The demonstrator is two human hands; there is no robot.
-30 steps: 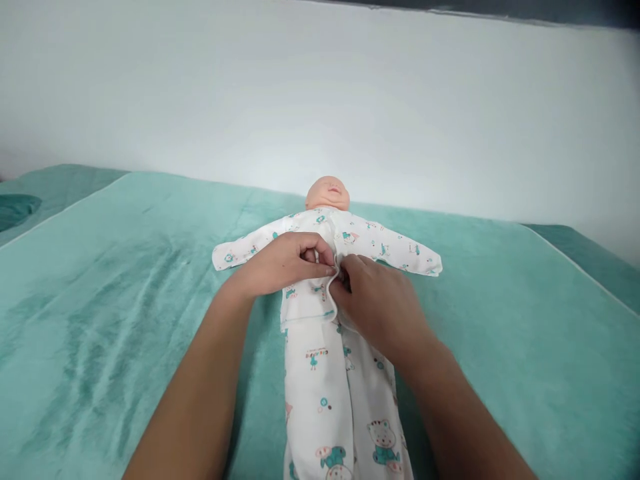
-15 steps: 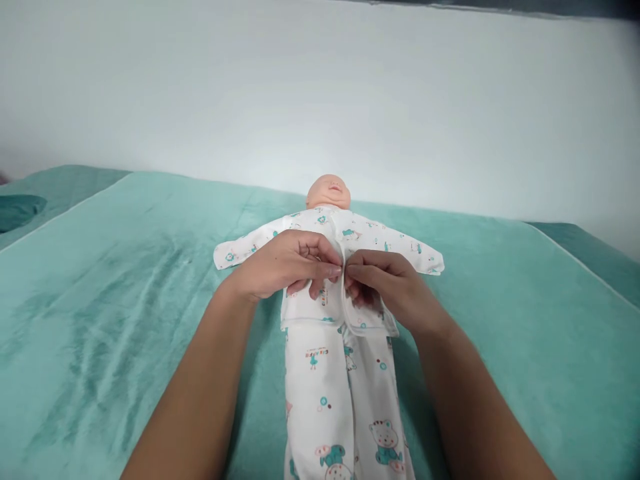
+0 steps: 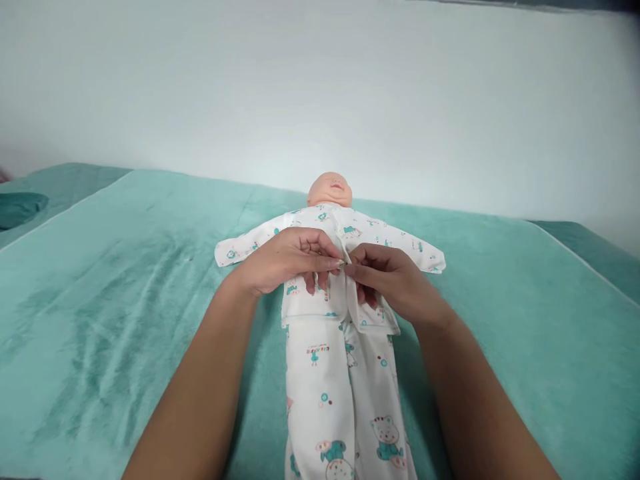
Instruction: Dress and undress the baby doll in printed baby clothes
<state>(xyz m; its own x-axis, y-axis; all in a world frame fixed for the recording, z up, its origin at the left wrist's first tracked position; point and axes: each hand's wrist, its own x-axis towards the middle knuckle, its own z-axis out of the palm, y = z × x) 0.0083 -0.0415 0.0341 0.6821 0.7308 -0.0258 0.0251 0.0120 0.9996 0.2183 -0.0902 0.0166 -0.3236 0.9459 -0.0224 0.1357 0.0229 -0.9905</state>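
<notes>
A baby doll [image 3: 330, 190] lies on its back, dressed in a white printed jacket [image 3: 310, 307] and matching trousers [image 3: 320, 373]. Its sleeves spread out to both sides. Over the chest, my left hand [image 3: 300, 260] pinches one front edge of the jacket between thumb and forefinger. My right hand [image 3: 385, 277] pinches the opposite edge, and the fingertips of both hands nearly meet at the middle of the front opening. Below them the two lower front flaps hang slightly apart. Whether a fastener sits between my fingertips is too small to tell.
A green plush cover [image 3: 125, 320] lies under the doll, with creases on the left. Behind the doll's head rises a white wall [image 3: 320, 93]. Darker green fabric [image 3: 23, 210] shows at the far left.
My right fingertips have come slightly up and closer to the left ones, drawing the right jacket edge with them. The lower right flap has shifted a little. The view has moved slightly.
</notes>
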